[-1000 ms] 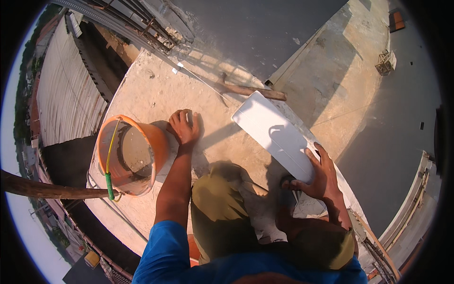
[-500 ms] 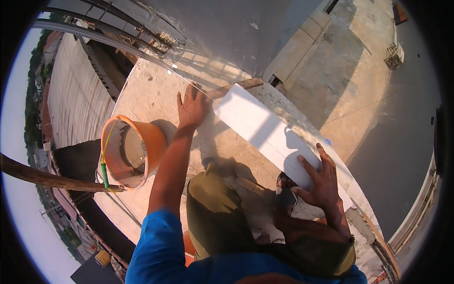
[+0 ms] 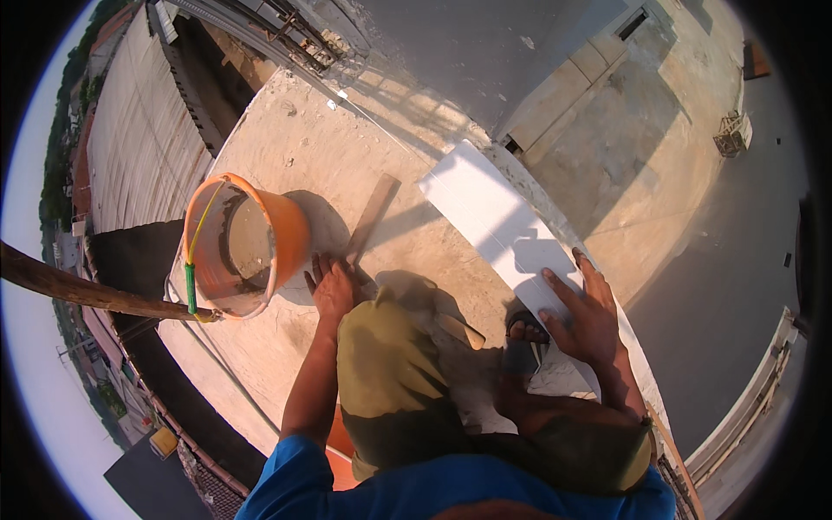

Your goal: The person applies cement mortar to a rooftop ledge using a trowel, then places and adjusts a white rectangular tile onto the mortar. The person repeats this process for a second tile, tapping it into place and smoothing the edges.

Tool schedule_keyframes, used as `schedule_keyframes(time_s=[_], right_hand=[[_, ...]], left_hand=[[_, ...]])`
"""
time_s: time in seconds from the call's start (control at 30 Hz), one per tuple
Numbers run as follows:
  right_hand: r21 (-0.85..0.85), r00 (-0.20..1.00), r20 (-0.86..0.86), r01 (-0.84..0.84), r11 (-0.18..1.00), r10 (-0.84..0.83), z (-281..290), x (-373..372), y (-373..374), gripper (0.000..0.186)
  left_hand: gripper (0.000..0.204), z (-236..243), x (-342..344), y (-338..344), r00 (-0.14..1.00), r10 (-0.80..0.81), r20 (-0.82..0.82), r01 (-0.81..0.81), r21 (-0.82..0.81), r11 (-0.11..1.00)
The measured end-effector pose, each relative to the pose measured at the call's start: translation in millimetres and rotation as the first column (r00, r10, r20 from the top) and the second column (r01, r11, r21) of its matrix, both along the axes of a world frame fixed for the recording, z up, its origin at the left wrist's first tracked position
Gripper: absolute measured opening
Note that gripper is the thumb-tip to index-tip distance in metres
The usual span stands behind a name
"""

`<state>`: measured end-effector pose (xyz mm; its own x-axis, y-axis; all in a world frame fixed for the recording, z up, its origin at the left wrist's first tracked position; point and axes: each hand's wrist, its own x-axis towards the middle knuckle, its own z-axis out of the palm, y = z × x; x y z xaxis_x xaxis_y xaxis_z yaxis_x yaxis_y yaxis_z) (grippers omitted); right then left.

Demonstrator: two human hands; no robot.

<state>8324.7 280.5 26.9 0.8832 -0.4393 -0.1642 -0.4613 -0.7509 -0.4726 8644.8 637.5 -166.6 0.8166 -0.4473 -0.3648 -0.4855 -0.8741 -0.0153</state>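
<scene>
My right hand (image 3: pixel 589 321) lies with its fingers spread on the near part of a long white rectangular slab (image 3: pixel 481 208), which has a thin line along it. The slab runs diagonally beside the ledge's right edge. My left hand (image 3: pixel 332 288) is low over the rough ledge (image 3: pixel 303 130), fingers apart. Close to its thumb side is the near end of a flat wooden strip (image 3: pixel 374 212); whether they touch is unclear. Left of that hand stands an orange bucket (image 3: pixel 290 230) with grey material inside and a yellow-green handle.
A wooden pole (image 3: pixel 95 295) reaches in from the left to the bucket. Beyond the ledge's left edge are a drop and a corrugated roof (image 3: pixel 143 130). Metal bars (image 3: pixel 286 35) stand at the far left. A lower concrete floor (image 3: pixel 641 147) lies to the right. A short wood piece (image 3: pixel 462 331) is near my foot.
My left hand has drawn back toward me, beside the bucket. The wooden strip has come nearer and turned, leaving the slab's far end. My right hand stays on the slab.
</scene>
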Motion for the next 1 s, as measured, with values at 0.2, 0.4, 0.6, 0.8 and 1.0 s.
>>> schedule_keyframes(time_s=[0.2,0.4,0.6,0.8,1.0], right_hand=[[-0.052,0.998,-0.013,-0.067,0.996,0.066,4,13,6,0.057],[0.018,0.998,0.055,-0.008,1.0,0.007,-5,15,32,0.03],[0.06,0.994,0.099,-0.06,0.996,0.054,-2,-5,22,0.025],[0.088,0.977,0.074,0.193,0.977,-0.199,-12,-44,3,0.054],[-0.029,0.993,-0.11,-0.041,0.999,0.037,3,-28,3,0.077]], left_hand=[[0.056,26,1,-46,0.989,-0.054,0.136,0.091,-0.278,0.956],[0.056,-6,91,-199,0.813,-0.543,0.211,0.579,-0.387,0.717],[0.07,-17,113,-226,0.951,-0.263,0.162,0.285,-0.133,0.949],[0.064,-18,118,-214,0.927,-0.196,0.319,0.233,-0.081,0.969],[0.054,-2,91,-229,0.948,-0.317,-0.019,0.23,-0.649,0.725]])
